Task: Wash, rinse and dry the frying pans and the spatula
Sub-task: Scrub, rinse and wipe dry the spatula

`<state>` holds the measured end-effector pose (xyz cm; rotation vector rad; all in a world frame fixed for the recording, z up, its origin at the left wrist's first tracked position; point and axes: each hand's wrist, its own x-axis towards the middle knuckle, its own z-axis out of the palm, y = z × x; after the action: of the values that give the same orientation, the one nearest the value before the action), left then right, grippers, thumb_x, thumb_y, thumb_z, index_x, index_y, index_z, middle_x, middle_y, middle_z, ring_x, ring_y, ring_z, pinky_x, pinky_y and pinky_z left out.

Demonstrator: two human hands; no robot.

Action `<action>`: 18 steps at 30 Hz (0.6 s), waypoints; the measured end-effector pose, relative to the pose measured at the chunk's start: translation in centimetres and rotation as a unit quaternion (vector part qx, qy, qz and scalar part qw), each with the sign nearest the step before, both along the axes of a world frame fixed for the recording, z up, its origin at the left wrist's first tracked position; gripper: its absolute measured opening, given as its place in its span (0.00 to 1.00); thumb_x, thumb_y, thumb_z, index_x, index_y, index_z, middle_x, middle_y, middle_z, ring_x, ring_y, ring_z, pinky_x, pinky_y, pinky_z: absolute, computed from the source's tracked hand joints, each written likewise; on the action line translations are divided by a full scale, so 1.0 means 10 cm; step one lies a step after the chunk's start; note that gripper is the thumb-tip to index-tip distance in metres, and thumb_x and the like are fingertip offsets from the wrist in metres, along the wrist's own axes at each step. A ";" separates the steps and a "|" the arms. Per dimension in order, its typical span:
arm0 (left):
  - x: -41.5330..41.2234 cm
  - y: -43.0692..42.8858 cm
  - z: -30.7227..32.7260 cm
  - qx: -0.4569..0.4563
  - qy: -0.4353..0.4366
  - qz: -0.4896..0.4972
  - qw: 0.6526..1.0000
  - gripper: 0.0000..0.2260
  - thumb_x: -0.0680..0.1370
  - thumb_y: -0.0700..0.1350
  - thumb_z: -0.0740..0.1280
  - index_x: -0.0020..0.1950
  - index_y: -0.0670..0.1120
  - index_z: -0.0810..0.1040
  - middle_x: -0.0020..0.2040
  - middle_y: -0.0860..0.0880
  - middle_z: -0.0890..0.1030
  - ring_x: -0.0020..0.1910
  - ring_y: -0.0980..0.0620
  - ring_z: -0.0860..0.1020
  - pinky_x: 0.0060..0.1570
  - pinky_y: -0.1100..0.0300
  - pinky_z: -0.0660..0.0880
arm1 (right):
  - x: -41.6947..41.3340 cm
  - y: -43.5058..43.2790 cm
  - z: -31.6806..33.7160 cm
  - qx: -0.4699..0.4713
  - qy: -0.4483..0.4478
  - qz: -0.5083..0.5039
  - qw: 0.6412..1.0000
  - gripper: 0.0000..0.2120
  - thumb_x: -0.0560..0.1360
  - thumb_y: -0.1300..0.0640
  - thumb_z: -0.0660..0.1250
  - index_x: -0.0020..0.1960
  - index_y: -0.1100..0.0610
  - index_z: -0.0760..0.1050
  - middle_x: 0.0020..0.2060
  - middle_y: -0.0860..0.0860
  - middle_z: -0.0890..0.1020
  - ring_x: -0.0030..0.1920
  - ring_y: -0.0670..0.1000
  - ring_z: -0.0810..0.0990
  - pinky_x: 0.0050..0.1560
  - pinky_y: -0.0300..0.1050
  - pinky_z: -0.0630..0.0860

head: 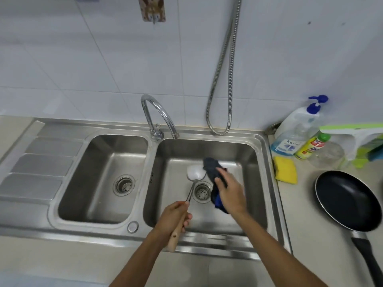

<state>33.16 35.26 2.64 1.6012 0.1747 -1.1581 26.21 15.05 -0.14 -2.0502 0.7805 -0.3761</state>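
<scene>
Spatula (194, 172) sits over the right basin (207, 148) of the sink, metal head just above the drain, wooden handle toward the person. Left hand (173, 216) is curled round the handle. Right hand (229, 191) grips a dark blue cloth (213, 168) that touches or just overlaps the head's right edge; blur hides which. Tap (159, 112) shows no water running, so this is prob. the drying wipe, i.e. late in the spatula's turn. One black frying pan (346, 199) lies upright on the bench (310, 235) at right, no suds or food visible; washed or not, can't tell. No 2nd pan in view. Yellow sponge (285, 169) and soap bottles (294, 133) are near the basin.
</scene>
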 end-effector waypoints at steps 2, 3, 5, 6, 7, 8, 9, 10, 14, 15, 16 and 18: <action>-0.04 -0.07 -0.01 -0.012 0.000 -0.009 1.000 0.12 0.84 0.50 0.65 0.62 0.43 0.77 0.36 0.47 0.80 0.25 0.53 0.71 0.25 0.62 0.68 | -0.08 0.25 -0.01 -0.030 -0.019 0.119 0.992 0.17 0.83 0.55 0.63 0.71 0.49 0.73 0.65 0.49 0.78 0.63 0.45 0.76 0.66 0.43 0.73; -0.07 -0.11 0.00 -0.022 -0.004 -0.010 1.000 0.12 0.84 0.50 0.64 0.61 0.43 0.78 0.35 0.47 0.79 0.24 0.53 0.70 0.24 0.62 0.67 | -0.11 0.34 -0.03 -0.048 -0.014 0.170 0.984 0.18 0.83 0.54 0.62 0.72 0.47 0.72 0.67 0.50 0.77 0.64 0.47 0.76 0.67 0.44 0.73; -0.12 -0.13 0.02 -0.037 -0.029 -0.023 0.999 0.13 0.84 0.49 0.63 0.60 0.41 0.78 0.34 0.46 0.77 0.23 0.52 0.68 0.24 0.62 0.66 | -0.11 0.45 -0.09 -0.086 -0.004 0.213 0.973 0.18 0.83 0.55 0.61 0.72 0.48 0.72 0.69 0.52 0.75 0.65 0.50 0.76 0.69 0.40 0.71; -0.15 -0.12 0.04 -0.041 -0.047 -0.036 0.997 0.12 0.84 0.50 0.63 0.60 0.43 0.78 0.34 0.46 0.76 0.22 0.52 0.68 0.23 0.62 0.66 | -0.08 0.43 -0.12 -0.109 -0.004 0.206 0.973 0.19 0.82 0.56 0.62 0.72 0.49 0.73 0.69 0.54 0.75 0.65 0.51 0.77 0.68 0.39 0.71; -0.18 -0.10 0.06 -0.044 -0.063 -0.049 0.996 0.11 0.84 0.51 0.63 0.60 0.46 0.79 0.33 0.46 0.76 0.22 0.52 0.68 0.24 0.62 0.66 | -0.02 0.38 -0.15 -0.133 -0.004 0.186 0.973 0.19 0.82 0.58 0.63 0.71 0.51 0.74 0.68 0.55 0.76 0.64 0.53 0.77 0.66 0.41 0.72; -0.22 -0.07 0.08 -0.050 -0.075 -0.061 0.994 0.10 0.84 0.51 0.63 0.61 0.49 0.79 0.33 0.46 0.75 0.22 0.52 0.67 0.24 0.62 0.66 | 0.05 0.28 -0.19 -0.164 0.003 0.162 0.973 0.19 0.80 0.60 0.65 0.70 0.52 0.75 0.67 0.57 0.77 0.64 0.55 0.78 0.65 0.45 0.75; -0.26 -0.05 0.12 -0.059 -0.085 -0.070 0.992 0.09 0.84 0.51 0.64 0.61 0.50 0.79 0.33 0.46 0.74 0.22 0.52 0.67 0.23 0.62 0.65 | 0.12 0.15 -0.27 -0.194 0.011 0.137 0.971 0.20 0.78 0.62 0.68 0.69 0.54 0.76 0.66 0.57 0.77 0.63 0.57 0.79 0.63 0.48 0.77; -0.31 -0.04 0.15 -0.068 -0.090 -0.076 0.991 0.09 0.84 0.51 0.64 0.60 0.50 0.78 0.33 0.46 0.73 0.22 0.52 0.66 0.23 0.62 0.65 | 0.19 -0.01 -0.32 -0.222 0.022 0.113 0.968 0.21 0.76 0.65 0.70 0.68 0.55 0.77 0.65 0.57 0.78 0.62 0.57 0.80 0.62 0.50 0.79; -0.45 -0.13 0.22 -0.092 -0.085 -0.057 0.990 0.10 0.83 0.51 0.65 0.61 0.48 0.77 0.33 0.46 0.73 0.22 0.52 0.66 0.24 0.62 0.65 | 0.38 -0.46 -0.40 -0.301 0.066 0.128 0.943 0.26 0.73 0.65 0.72 0.69 0.54 0.75 0.66 0.50 0.76 0.63 0.55 0.77 0.59 0.51 0.80; -0.45 -0.17 0.23 -0.092 -0.083 -0.050 0.991 0.10 0.83 0.51 0.65 0.62 0.48 0.77 0.33 0.46 0.73 0.22 0.52 0.67 0.24 0.62 0.66 | 0.41 -0.51 -0.40 -0.317 0.063 0.131 0.937 0.26 0.73 0.65 0.72 0.69 0.54 0.75 0.66 0.50 0.75 0.63 0.55 0.76 0.60 0.50 0.80; -0.44 -0.19 0.23 -0.092 -0.082 -0.047 0.991 0.10 0.83 0.52 0.65 0.62 0.49 0.77 0.33 0.46 0.74 0.22 0.52 0.67 0.24 0.62 0.66 | 0.42 -0.53 -0.38 -0.325 0.063 0.130 0.935 0.25 0.73 0.65 0.72 0.69 0.54 0.75 0.66 0.50 0.76 0.63 0.55 0.76 0.61 0.49 0.79; -0.42 -0.22 0.24 -0.092 -0.081 -0.051 0.991 0.10 0.83 0.52 0.65 0.61 0.50 0.78 0.33 0.47 0.75 0.22 0.53 0.67 0.24 0.62 0.67 | 0.45 -0.58 -0.34 -0.325 0.073 0.121 0.935 0.25 0.73 0.65 0.71 0.70 0.54 0.75 0.65 0.51 0.76 0.62 0.55 0.77 0.61 0.47 0.79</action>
<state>28.98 33.10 4.99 1.5453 -0.1185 -1.0816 30.72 9.28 -3.56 -2.7880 0.5127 -0.3752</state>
